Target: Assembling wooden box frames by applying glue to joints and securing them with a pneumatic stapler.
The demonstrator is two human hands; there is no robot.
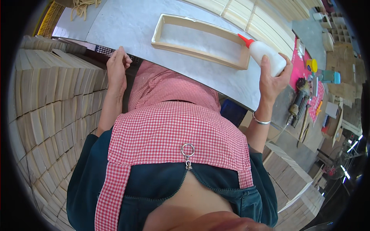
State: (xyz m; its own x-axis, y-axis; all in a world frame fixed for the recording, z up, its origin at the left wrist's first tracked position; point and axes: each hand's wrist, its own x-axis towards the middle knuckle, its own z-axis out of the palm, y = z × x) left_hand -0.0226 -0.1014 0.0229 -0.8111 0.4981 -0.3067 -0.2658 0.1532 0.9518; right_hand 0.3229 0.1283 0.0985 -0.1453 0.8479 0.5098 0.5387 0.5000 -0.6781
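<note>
My right hand (271,79) is wrapped round a white squeeze bottle (266,57) with a red pointed nozzle. The bottle is tilted, its tip pointing left over the right end of a long rectangular wooden frame (196,57). That frame lies on the grey-white tabletop (119,25), and a white glue-like line shows on the rim at its left end and along part of the far side. By the table's near edge, left of the frame, my left hand (117,67) has its fingers curled in, with nothing visible in them.
Stacked wooden pieces (50,92) rise close on my left. Long pale wooden strips (246,19) lie along the table's far side. To the right are a power tool (298,98), a yellow tub (311,65) and a pink cloth (298,57). A yellow basket (51,19) stands far left.
</note>
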